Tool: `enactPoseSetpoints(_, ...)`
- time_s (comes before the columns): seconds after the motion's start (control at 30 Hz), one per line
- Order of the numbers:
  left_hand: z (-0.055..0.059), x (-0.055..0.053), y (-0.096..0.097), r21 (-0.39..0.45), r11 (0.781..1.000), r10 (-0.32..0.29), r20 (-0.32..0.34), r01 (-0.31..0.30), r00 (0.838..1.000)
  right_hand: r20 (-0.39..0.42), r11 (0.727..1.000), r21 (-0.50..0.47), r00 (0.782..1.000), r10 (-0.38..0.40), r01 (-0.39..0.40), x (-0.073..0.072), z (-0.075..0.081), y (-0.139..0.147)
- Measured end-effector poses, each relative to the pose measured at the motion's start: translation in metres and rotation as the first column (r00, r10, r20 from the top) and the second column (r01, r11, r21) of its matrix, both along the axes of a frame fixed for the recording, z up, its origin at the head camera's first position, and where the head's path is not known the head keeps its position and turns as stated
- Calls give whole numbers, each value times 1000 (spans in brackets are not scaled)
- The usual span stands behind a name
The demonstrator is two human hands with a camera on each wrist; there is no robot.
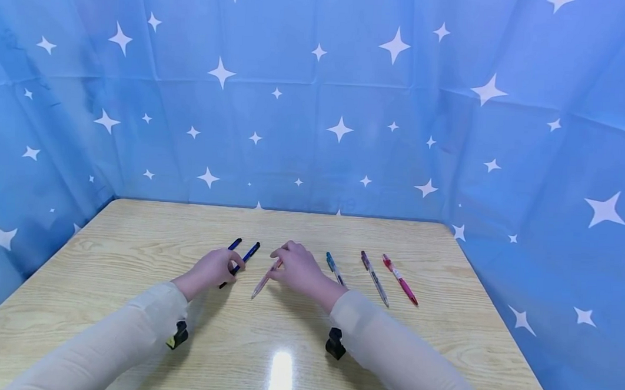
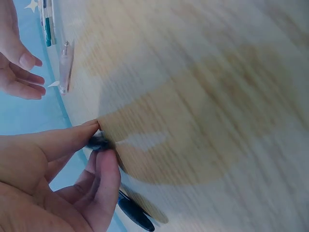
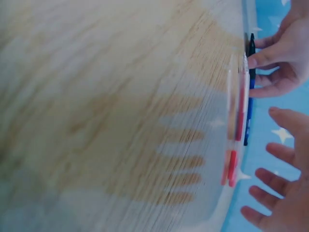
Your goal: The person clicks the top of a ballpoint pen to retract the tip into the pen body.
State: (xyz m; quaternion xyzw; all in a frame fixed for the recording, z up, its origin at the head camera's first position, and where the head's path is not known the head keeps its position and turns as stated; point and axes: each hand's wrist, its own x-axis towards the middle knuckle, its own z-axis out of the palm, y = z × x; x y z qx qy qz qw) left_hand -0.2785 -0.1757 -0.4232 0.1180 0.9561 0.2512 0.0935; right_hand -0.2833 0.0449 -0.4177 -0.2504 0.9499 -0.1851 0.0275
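Note:
On the wooden table, my left hand [image 1: 214,267] pinches a blue pen with a black end [image 1: 252,251] between thumb and fingers. The left wrist view shows only a dark bit of that pen [image 2: 99,141] at the fingertips. Just left of it lies a second blue pen [image 1: 234,244], partly hidden by the hand. My right hand [image 1: 300,268] is over a clear pen with a red part [image 1: 261,286]. In the right wrist view the right hand's fingers [image 3: 268,176] are spread and apart from that red pen [image 3: 239,121].
To the right lie a teal pen [image 1: 334,268], partly behind the right arm, a purple pen [image 1: 374,278] and a pink pen [image 1: 400,280]. A blue star-patterned curtain [image 1: 285,111] hangs along the back and sides of the table [image 1: 130,227].

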Motion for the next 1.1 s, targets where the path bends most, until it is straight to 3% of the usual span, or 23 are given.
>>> enactPoseSetpoints(0.27,4,-1,-2,-58,998,23,21,-22,1000,6,1000,-3,1000,15,-15,0,2,-5)
enactPoseSetpoints(0.57,20,-1,1,-72,995,72,9,-71,997,1,1000,21,1000,5,-5,-3,3,-3)
enactPoseSetpoints(0.87,22,3,23,-58,998,-6,-22,5,1000,-9,998,64,1000,-8,9,-5,-4,13)
enactPoseSetpoints(1.1,17,7,41,-59,997,-44,32,46,999,9,996,84,1000,-27,26,-3,-8,26)
